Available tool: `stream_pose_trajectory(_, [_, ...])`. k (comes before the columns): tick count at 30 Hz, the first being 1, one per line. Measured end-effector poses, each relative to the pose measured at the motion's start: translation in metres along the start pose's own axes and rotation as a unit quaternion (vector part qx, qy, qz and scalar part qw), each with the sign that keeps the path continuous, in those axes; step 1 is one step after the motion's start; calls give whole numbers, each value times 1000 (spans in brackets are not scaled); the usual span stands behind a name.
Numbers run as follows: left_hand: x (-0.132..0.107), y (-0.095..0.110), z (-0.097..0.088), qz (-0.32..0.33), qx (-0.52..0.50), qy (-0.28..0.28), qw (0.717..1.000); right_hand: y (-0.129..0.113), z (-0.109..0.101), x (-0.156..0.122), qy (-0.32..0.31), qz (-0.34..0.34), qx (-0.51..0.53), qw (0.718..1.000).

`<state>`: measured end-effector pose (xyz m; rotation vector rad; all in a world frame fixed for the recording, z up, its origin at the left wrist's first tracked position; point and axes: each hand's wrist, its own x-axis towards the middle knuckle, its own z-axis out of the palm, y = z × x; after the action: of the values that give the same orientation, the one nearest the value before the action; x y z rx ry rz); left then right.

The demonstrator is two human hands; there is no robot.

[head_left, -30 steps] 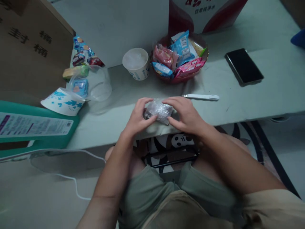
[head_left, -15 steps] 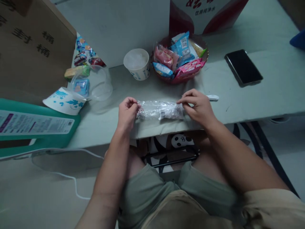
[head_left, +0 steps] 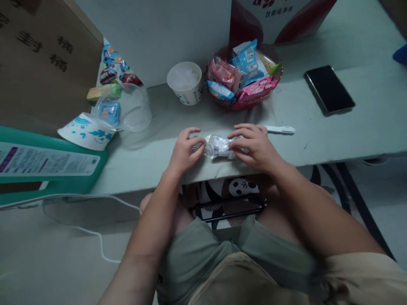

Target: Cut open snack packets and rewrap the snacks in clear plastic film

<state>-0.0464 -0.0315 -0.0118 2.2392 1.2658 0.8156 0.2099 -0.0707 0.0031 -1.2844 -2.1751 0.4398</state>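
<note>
A crumpled clear plastic wrapper [head_left: 217,146] with a small barcode label lies near the front edge of the pale green table [head_left: 318,140]. My left hand [head_left: 185,149] pinches its left end and my right hand [head_left: 254,145] pinches its right end. The wrapper is bunched up short between my fingers. Both hands rest on the tabletop, close together.
A white pen-like stick [head_left: 280,130] lies just right of my right hand. Behind are a white paper cup [head_left: 185,83], a red bowl [head_left: 243,103] of wrapped snacks, a black phone [head_left: 329,89], a clear plastic cup [head_left: 133,108], a tipped paper cup [head_left: 85,131] and a teal package [head_left: 47,163].
Half a second ago the wrapper was stretched out long between my hands; now my hands have come back together and the wrapper is bunched up short.
</note>
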Motion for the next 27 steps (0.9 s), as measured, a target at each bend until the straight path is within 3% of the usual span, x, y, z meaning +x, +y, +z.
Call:
stream_pose_trajectory(5, [3,-9,-14,-12,-47,73,996,18,-21,-4,58,71,41,995])
stream_pose_trajectory(9, [1,-16,-24,-52,-46,151,986,24,-33,-9,117,219,-61,967])
stream_pose_trajectory(12, [-2,-16,-24,-40,-33,147,988,14,-37,-9,154,262,-118,945])
stream_pose_trajectory(15, [-4,-13,-16,7,-23,87,996,2,-32,-5,151,217,-117,957])
stream_pose_trajectory(19, [-3,-6,-4,55,36,10,998,0,-14,0,72,106,-105,986])
stream_pose_trajectory(22, [-2,5,-5,119,64,40,990,3,-6,-1,49,58,-96,992])
stream_pose_trajectory(25, [-7,21,-12,189,35,82,978,-2,-11,-4,58,-1,-67,996])
stream_pose_trajectory(27, [-12,32,-17,207,-15,44,977,-10,-17,-6,31,-47,-48,997])
